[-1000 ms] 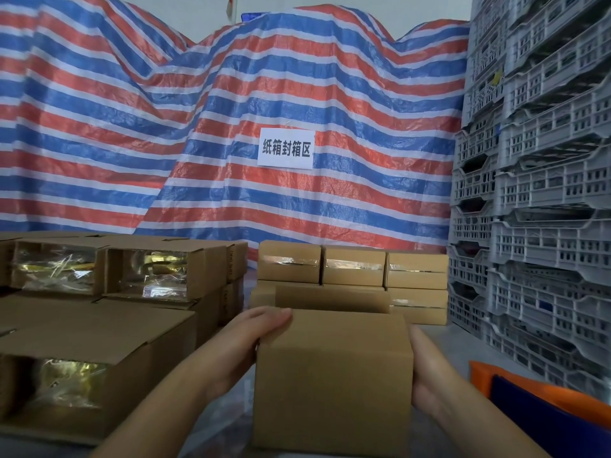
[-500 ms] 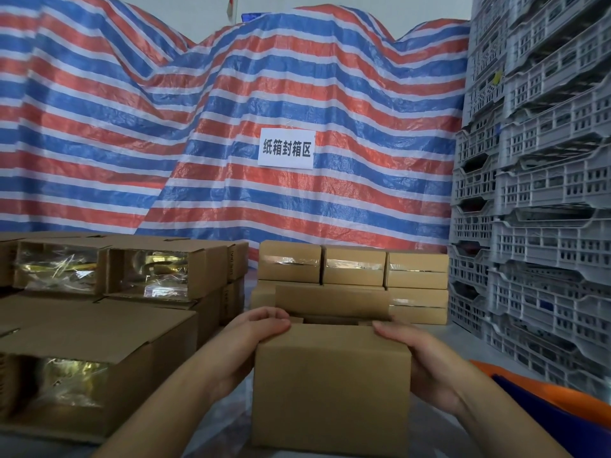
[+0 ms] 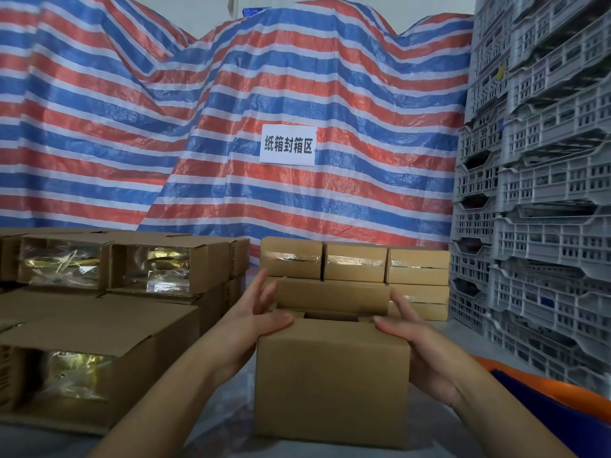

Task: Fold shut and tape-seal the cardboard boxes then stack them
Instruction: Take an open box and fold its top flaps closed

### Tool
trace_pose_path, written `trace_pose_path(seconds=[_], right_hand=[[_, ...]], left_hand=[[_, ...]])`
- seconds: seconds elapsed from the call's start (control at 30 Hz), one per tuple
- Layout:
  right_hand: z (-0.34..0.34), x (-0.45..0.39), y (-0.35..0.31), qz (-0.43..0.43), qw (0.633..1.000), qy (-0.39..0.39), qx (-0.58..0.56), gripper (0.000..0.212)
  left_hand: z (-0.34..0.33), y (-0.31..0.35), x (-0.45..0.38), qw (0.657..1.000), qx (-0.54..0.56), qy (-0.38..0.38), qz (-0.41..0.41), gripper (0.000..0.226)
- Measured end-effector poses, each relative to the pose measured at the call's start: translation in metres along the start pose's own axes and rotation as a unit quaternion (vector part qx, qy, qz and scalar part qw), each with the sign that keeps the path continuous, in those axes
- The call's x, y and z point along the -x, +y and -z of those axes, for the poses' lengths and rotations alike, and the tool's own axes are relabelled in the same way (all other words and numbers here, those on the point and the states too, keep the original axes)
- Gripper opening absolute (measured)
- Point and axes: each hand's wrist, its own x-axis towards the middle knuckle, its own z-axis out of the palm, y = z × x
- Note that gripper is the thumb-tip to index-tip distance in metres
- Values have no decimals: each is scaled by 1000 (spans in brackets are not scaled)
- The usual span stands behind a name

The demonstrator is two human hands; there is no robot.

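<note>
Box interior mostly hidden behind near wall; left fingertips partly behind far flap. Cardboard box (image 3: pixel 331 381) at 6 o'clock, top unsealed. Left hand (image 3: pixel 251 328) and right hand (image 3: pixel 416 342) grip its top corners, thumbs on near edge, fingers spread toward raised far flap (image 3: pixel 332 297).

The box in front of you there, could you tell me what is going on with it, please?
A person is closing the cardboard box on the table. The left hand and right hand sit at its top corners, thumbs over the near edge, fingers reaching to the far flap, which stands upright. The top is open and untaped. Sealed boxes are stacked behind, and unsealed boxes wait on the left.
</note>
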Motion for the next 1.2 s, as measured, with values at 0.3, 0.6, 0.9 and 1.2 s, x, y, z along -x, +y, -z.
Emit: trace_pose_path(seconds=[0.3,0.6,0.9,1.2], right_hand=[[-5,4,1,48,998,26,-3,23],[-5,0,4,36,998,49,25,31],[-3,1,5,35,998,51,28,25],[-1,1,5,45,998,39,36,22]], left_hand=[[5,-5,-1,996,-65,45,-36,78],[7,-8,-3,991,-130,34,7,35],[-36,49,-6,840,-538,-7,-65,62],[-82,26,-21,684,-714,-147,16,97]])
